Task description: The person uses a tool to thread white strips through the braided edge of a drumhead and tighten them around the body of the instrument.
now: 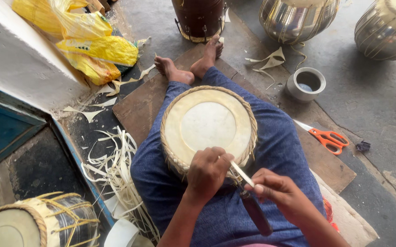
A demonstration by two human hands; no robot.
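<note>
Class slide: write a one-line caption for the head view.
Seated person's left hand steadies a drum head on the lap while the right hand works a knife at its braided rim.

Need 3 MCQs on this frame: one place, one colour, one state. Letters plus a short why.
1. Where do the scissors lie?
A. on the floor right of the person's leg
B. on the drum in the lap
C. inside the metal cup

2. What colour are the scissor handles?
A. blue
B. orange
C. black

3. What is the right hand doing?
A. resting empty on the floor
B. gripping a knife
C. holding the cup

Answers:
1 A, they lie on the mat edge beside the blue-clad leg.
2 B, both loops are orange.
3 B, its fingers close round the dark handle, with the blade at the rim of the drum beside the left hand.
</note>
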